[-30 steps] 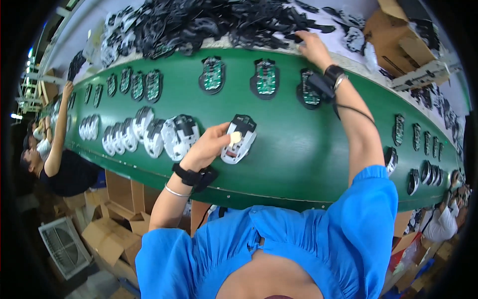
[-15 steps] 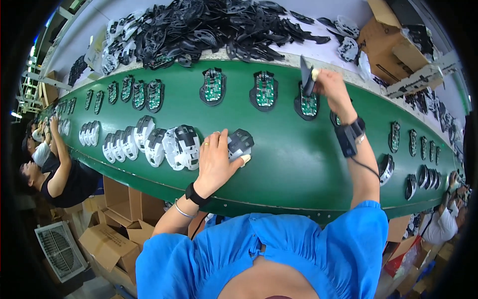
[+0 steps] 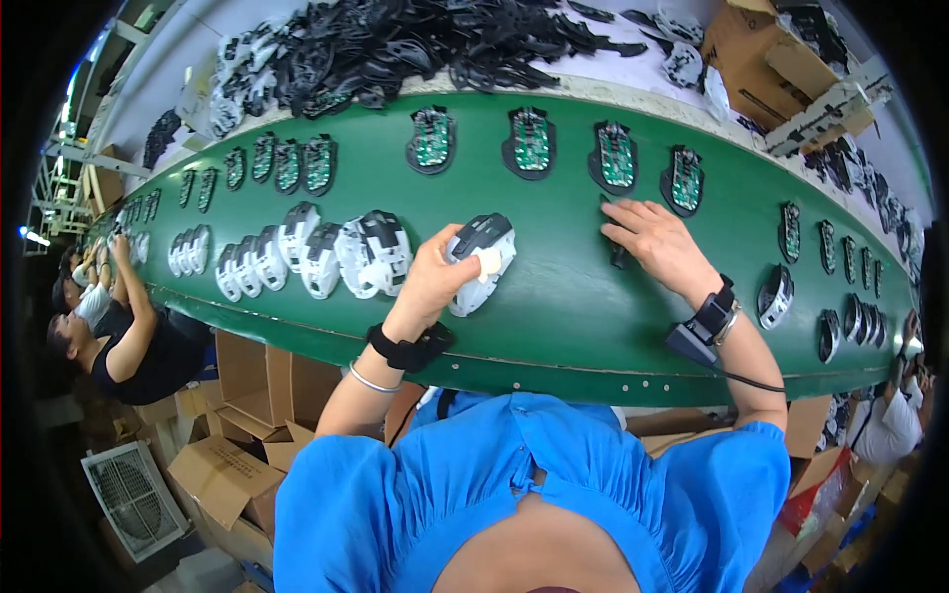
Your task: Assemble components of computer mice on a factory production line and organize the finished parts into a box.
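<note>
My left hand (image 3: pixel 427 282) is closed round a white and black computer mouse shell (image 3: pixel 491 247), its thumb with a pale finger cover pressing on the white part. To the right, low over the green bench, my right hand (image 3: pixel 654 245) has its fingers closed on a small black plastic piece (image 3: pixel 618 257), mostly hidden under them. Beyond that hand lie black mouse bases with green circuit boards, one (image 3: pixel 615 158) straight ahead of it and another (image 3: pixel 684 181) just to its right. Left of my left hand, more white and black mouse shells (image 3: pixel 381 247) stand close together.
The green bench (image 3: pixel 554 326) runs across the view. A heap of black plastic parts (image 3: pixel 395 49) lies behind it, with a cardboard box (image 3: pixel 766 64) at the back right. A person (image 3: pixel 138 336) sits at the far left; cartons (image 3: pixel 227 474) stand below.
My right hand has come back toward me from the row of circuit boards, with the black piece lowered. My left hand has lifted and tilted the mouse shell.
</note>
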A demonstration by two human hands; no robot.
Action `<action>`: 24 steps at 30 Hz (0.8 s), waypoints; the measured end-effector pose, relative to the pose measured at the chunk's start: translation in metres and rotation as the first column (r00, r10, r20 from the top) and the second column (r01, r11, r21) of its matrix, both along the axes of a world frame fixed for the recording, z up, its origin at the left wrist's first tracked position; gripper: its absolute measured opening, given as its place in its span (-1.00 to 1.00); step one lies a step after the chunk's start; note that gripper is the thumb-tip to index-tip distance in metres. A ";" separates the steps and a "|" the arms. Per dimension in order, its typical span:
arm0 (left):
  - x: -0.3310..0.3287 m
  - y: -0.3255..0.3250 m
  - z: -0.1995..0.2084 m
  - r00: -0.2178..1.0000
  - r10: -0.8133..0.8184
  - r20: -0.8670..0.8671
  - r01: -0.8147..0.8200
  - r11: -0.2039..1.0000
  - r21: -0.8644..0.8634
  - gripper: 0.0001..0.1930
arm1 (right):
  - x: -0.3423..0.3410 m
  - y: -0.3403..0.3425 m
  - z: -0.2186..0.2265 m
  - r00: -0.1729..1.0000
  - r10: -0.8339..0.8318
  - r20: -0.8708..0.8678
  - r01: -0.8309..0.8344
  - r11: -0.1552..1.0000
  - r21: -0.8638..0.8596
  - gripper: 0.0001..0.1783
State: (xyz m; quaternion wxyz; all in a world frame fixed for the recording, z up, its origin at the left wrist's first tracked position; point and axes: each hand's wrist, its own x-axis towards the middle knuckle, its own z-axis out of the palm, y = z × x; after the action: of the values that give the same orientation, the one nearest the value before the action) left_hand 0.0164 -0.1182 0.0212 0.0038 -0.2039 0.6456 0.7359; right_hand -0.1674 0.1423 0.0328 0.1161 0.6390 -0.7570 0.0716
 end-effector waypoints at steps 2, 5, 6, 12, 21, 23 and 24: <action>0.004 -0.002 -0.003 0.997 0.071 -0.028 -0.069 0.995 0.072 -0.63 | -0.004 0.002 0.011 0.995 -0.069 0.069 0.060 0.991 0.121 -0.78; 0.001 0.005 0.004 0.983 0.177 -0.059 -0.165 0.972 0.168 -0.67 | 0.000 0.001 0.015 0.982 -0.122 0.147 0.101 0.985 0.142 -0.88; 0.000 0.011 0.011 0.956 0.274 -0.109 -0.242 0.940 0.242 -0.69 | 0.013 -0.004 0.015 0.876 -0.173 0.450 0.225 0.972 -0.064 -0.89; -0.017 0.020 0.004 0.872 0.371 -0.318 -0.346 0.929 0.135 -0.67 | 0.083 -0.068 0.024 -0.130 0.420 0.898 0.516 0.802 -0.301 -0.86; -0.016 0.027 0.008 0.859 0.393 -0.330 -0.381 0.919 0.103 -0.70 | 0.092 -0.098 0.025 -0.166 0.329 0.929 0.477 0.852 -0.217 -0.88; -0.015 0.023 0.009 0.859 0.401 -0.317 -0.385 0.916 0.116 -0.71 | 0.094 -0.103 0.031 -0.140 0.301 0.943 0.471 0.858 -0.204 -0.88; -0.016 0.023 0.011 0.854 0.411 -0.319 -0.385 0.912 0.144 -0.72 | 0.092 -0.103 0.034 -0.124 0.235 0.964 0.467 0.871 -0.152 -0.88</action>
State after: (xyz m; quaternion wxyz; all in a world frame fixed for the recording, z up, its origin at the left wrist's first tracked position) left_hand 0.0006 -0.0953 0.0322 -0.2531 -0.2016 0.5522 0.7683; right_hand -0.0755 0.0390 0.0670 -0.3337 0.2434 -0.5977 0.6872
